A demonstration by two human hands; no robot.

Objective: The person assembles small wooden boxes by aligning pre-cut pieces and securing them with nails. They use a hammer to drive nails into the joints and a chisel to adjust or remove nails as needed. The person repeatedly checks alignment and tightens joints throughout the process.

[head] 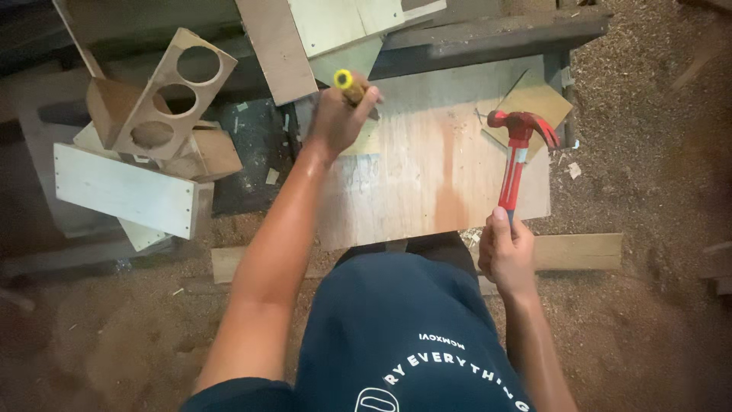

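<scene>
Resting on the plywood board, a red hammer is gripped low on its handle by the right hand, while a yellow-capped tool is clutched by the left hand at the board's far edge.

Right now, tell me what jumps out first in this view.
The red claw hammer, gripped by the right hand, stands over the plywood board at centre. The left hand clutches a yellow-tipped tool at the board's far edge. A wooden piece with three round holes lies left.
</scene>
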